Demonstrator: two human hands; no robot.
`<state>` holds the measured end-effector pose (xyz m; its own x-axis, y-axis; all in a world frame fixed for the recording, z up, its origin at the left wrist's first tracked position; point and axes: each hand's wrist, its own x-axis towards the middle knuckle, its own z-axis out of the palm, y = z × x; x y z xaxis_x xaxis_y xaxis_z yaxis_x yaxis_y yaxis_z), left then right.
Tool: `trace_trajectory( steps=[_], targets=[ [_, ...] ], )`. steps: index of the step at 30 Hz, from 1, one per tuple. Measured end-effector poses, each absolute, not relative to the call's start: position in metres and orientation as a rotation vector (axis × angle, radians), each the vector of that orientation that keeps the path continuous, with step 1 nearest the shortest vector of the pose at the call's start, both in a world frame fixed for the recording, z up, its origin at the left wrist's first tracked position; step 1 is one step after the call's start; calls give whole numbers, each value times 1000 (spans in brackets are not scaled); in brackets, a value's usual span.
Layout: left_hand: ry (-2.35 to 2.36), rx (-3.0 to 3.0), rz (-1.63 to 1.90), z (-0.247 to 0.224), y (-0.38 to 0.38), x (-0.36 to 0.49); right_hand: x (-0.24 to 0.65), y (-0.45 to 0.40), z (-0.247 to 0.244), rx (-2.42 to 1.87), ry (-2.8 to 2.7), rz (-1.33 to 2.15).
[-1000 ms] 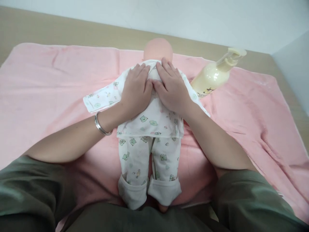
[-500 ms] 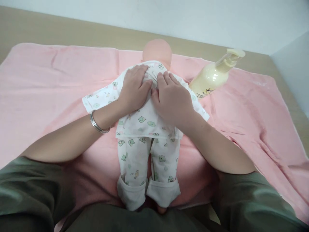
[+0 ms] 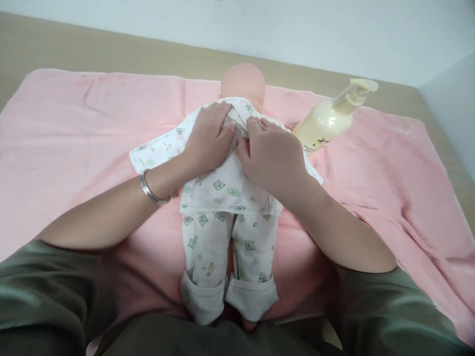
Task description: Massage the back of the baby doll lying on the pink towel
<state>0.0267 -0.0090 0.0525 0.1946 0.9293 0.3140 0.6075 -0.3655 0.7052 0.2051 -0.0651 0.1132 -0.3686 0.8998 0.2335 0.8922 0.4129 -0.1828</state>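
A baby doll [image 3: 243,81] lies lengthwise before me, its bald head away from me and no face showing. It wears a white printed top [image 3: 222,190] and matching trousers [image 3: 206,247] with rolled cuffs. Fingers stretched out, my left hand [image 3: 210,136] rests on the left side of the top, a silver bangle on its wrist. My right hand [image 3: 274,153] lies on the right side of the top, fingers slightly bent and thumb toward the middle. Between the two hands the fabric is creased. Neither hand visibly grasps anything.
A pale yellow pump bottle [image 3: 330,121] leans at the right, beside the doll's sleeve. Under everything spreads a pink blanket [image 3: 85,113] on a wooden surface [image 3: 111,47]. A white wall [image 3: 260,29] rises behind it.
My right hand has shifted slightly to the right and its fingers bend a little more. The cloth between my hands is more wrinkled. My left hand stays almost in place.
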Motion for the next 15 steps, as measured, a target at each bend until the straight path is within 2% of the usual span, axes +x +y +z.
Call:
trace_trajectory(
  steps=[3, 8, 15],
  targets=[
    [1489, 2063, 971, 58, -7, 28, 205, -67, 122, -1628, -2421, 43],
    [1547, 2165, 895, 58, -31, 38, 210, -36, 119, -1711, -2350, 241],
    [1431, 2142, 1001, 51, -29, 35, 207, -35, 110, -1720, -2373, 224]
  ],
)
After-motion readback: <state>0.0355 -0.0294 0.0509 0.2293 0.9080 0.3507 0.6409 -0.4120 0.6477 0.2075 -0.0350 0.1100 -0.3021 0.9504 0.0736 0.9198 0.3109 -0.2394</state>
